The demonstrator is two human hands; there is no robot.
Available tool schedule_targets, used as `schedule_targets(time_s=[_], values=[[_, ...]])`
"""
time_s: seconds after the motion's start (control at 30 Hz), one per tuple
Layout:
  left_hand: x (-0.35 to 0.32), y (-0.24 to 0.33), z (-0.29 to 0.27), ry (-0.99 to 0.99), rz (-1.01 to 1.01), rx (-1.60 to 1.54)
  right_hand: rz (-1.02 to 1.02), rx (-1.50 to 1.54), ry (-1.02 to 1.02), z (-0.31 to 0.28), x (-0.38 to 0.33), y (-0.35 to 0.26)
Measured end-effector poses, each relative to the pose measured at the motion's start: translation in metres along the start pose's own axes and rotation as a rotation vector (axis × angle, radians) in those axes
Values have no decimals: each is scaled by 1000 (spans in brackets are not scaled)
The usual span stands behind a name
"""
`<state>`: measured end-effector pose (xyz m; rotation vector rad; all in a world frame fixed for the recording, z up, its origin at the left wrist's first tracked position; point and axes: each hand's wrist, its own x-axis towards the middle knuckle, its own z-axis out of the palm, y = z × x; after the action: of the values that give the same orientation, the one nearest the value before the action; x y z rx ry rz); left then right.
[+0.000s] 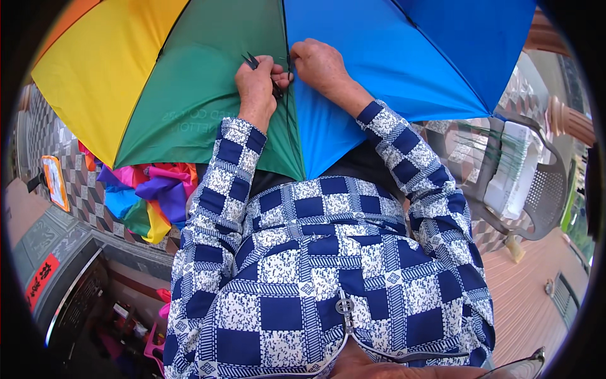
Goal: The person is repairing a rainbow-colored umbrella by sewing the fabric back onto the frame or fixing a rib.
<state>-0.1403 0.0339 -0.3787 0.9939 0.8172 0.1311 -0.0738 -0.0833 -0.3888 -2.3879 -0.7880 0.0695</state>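
A multicoloured umbrella canopy is spread over my lap, with its thin black ribs showing. Its panels run from orange and yellow through green to two blues. My left hand is closed on small black scissors, points upward, over the green panel. Just right of it, my right hand has its fingers pinched at the black rib where green meets light blue. Whatever lies between those fingertips is too small to make out. Left fingertips also come close to this rib.
A heap of bright coloured cloth lies on the left. To the right, a grey plastic chair holds a white foam block with thin green strands beside it. An orange-edged board stands at far left on patterned tiles.
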Motion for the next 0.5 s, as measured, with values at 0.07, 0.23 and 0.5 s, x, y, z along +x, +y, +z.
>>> schedule_targets(time_s=[0.07, 0.23, 0.5], values=[[-2, 0, 0, -7, 0, 15, 8, 82, 27, 3, -1, 2], [-2, -2, -2, -43, 10, 43, 37, 190, 57, 6, -2, 6], [-3, -2, 0, -39, 8, 63, 76, 189, 38, 9, -3, 5]])
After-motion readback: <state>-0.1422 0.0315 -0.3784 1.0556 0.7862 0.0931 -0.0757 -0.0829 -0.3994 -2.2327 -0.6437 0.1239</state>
